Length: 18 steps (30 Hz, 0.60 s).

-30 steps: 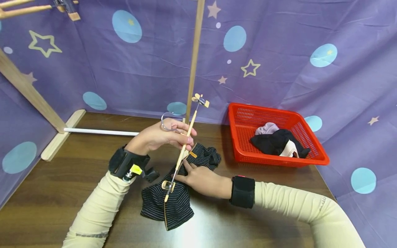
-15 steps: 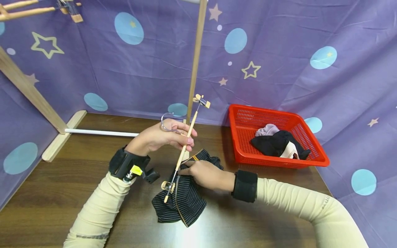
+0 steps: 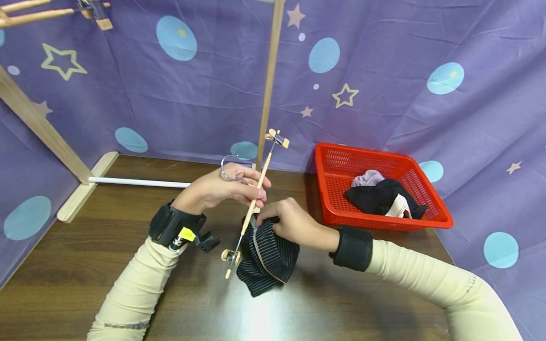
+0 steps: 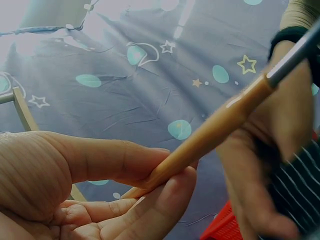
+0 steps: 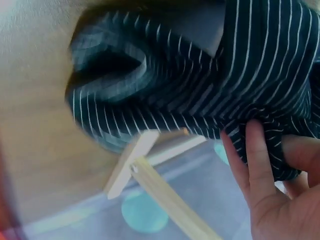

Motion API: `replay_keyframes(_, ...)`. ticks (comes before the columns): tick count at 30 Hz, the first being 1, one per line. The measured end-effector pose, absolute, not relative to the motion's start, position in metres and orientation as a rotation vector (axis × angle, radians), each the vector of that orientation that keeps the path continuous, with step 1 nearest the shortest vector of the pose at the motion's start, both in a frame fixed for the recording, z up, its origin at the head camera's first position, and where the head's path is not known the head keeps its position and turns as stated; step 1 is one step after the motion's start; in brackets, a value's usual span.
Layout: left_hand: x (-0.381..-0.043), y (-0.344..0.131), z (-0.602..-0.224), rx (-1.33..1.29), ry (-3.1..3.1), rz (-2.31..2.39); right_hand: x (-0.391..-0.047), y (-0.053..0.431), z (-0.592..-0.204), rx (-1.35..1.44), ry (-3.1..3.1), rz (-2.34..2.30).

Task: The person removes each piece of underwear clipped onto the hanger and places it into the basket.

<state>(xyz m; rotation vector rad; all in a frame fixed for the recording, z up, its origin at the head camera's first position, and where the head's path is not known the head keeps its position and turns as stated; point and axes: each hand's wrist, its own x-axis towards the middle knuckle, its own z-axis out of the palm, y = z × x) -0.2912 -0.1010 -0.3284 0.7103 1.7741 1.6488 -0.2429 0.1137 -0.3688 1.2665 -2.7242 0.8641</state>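
My left hand [image 3: 222,187] pinches a wooden clip hanger [image 3: 250,213] by its middle, the rod slanting across the head view. Its metal hook [image 3: 225,171] lies by the fingers. One clip [image 3: 277,138] sits at the far end and another clip [image 3: 231,256] at the near end, with no cloth in either. My right hand [image 3: 300,227] pinches black striped shorts [image 3: 268,260] near one edge, just right of the rod. They hang bunched, with thin white stripes and a tan seam. The right wrist view shows thumb and fingers on the cloth [image 5: 200,95].
A red plastic basket [image 3: 326,203] at the right holds a black cloth [image 3: 368,196], a lilac cloth [image 3: 368,177] and a cream piece. Behind the hands run a white bar [image 3: 141,182] and wooden frame posts [image 3: 268,85]. More hanger parts [image 3: 38,18] show at upper left.
My right hand has gone from touching the spread shorts to gripping and lifting them, gathered towards the hanger rod and turned. The left hand and hanger stay almost still.
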Motion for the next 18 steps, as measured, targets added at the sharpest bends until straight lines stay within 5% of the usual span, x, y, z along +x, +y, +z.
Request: replay_keyframes(18,-0.291,-0.100,-0.332,0.762,1.762,1.640,-0.258,0.182,-0.259,0.585,-2.861,0.955)
